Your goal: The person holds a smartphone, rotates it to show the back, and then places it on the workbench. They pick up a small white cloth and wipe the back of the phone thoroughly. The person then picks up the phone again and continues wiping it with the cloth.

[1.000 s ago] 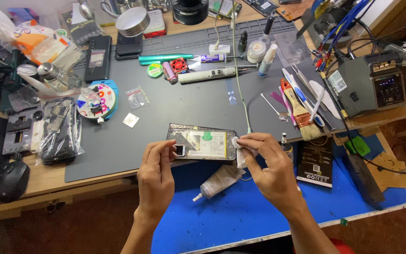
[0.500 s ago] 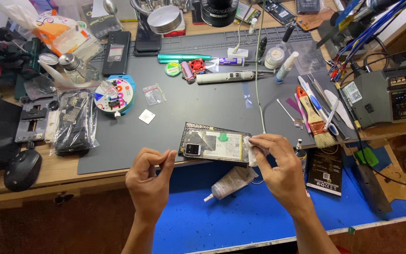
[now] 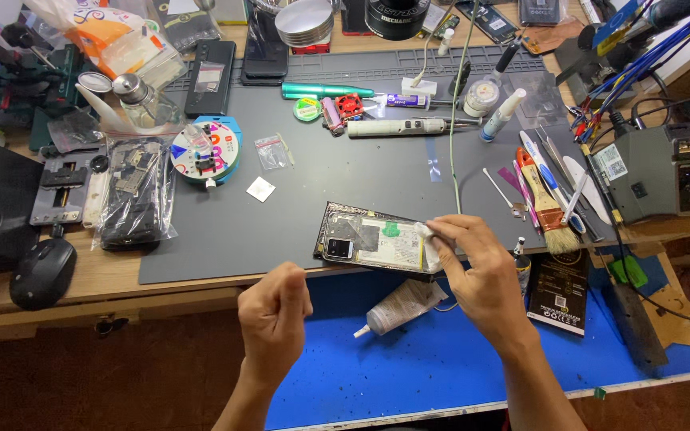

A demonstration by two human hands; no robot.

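Note:
An opened phone (image 3: 365,239) with its back cover off lies at the front edge of the grey work mat (image 3: 297,215), its camera end to the left. My right hand (image 3: 477,275) pinches a small white wipe (image 3: 426,238) against the phone's right end. My left hand (image 3: 275,319) hovers nearer to me over the desk's front edge. It is curled into a loose fist with nothing in it and is apart from the phone.
A grey glue tube (image 3: 397,307) and a black box (image 3: 561,291) lie on the blue mat (image 3: 409,367). A brush (image 3: 549,203) and several hand tools sit right of the phone. A soldering station (image 3: 664,172) stands at far right, a mouse (image 3: 41,271) at left.
My left hand let go of the phone's left end and drew back toward me, closing into a fist. The right hand stayed at the phone's right end with the wipe.

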